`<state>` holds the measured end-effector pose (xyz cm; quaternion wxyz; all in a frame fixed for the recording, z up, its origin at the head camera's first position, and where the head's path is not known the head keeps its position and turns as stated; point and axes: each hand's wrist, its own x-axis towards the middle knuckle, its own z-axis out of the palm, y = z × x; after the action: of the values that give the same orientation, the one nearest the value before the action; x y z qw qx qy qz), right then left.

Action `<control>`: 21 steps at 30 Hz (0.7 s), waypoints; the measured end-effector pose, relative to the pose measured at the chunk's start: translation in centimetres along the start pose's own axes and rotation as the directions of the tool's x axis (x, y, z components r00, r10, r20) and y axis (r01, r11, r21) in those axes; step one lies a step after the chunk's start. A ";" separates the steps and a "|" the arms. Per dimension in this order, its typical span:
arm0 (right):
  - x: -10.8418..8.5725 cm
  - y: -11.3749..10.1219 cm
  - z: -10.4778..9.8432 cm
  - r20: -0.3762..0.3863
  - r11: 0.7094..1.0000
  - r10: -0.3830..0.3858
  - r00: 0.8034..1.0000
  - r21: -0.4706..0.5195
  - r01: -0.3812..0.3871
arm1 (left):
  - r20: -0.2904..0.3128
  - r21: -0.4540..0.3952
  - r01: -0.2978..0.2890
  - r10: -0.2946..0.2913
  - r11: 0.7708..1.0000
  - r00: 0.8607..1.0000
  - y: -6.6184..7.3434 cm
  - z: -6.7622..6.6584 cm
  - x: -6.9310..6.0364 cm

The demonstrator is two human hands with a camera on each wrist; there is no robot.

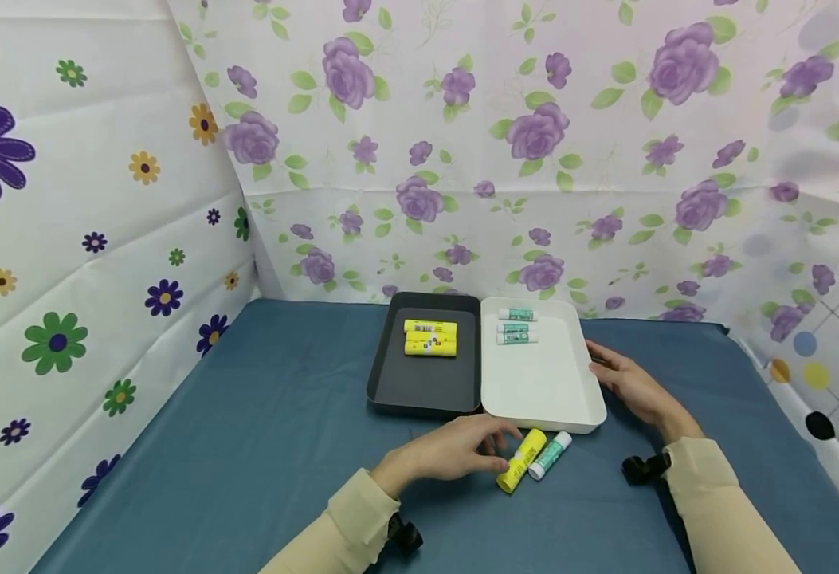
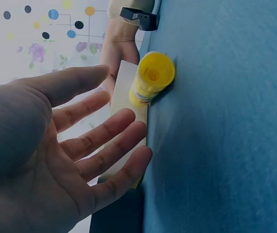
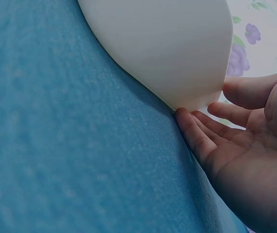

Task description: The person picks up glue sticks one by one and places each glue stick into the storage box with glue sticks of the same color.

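My left hand (image 1: 455,448) hovers beside a yellow glue stick (image 1: 522,461) on the cloth, fingers spread and loosely bent. In the left wrist view, the hollow yellow end of that glue stick (image 2: 155,73) lies just beyond the fingertips, with nothing in the palm. Next to it lies a white-and-green glue stick (image 1: 550,456). At the right side of the white tray (image 1: 541,383), my right hand (image 1: 637,389) touches the outer wall. In the right wrist view, the thumb meets the rim and the mostly straight fingers (image 3: 196,133) touch low on the wall.
A black tray (image 1: 426,391) adjoins the white one on its left and holds several yellow glue sticks (image 1: 430,338). Three white-and-green glue sticks (image 1: 517,338) lie near the white tray's far end. Blue cloth (image 1: 261,414) covers the table, and flowered curtains (image 1: 462,159) stand behind it.
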<state>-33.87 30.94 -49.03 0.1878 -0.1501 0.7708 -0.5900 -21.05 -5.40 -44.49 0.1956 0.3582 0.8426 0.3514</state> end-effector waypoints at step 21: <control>-0.1 -0.4 0.1 0.002 1.000 0.005 1.000 -0.007 -0.005 | 0.056 0.057 -0.002 -0.001 0.998 0.998 0.2 1.3 0.2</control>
<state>-33.71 30.77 -48.65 0.1895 -0.1493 0.7732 -0.5865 -20.33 -4.60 -45.24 0.2088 0.3737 0.8464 0.3169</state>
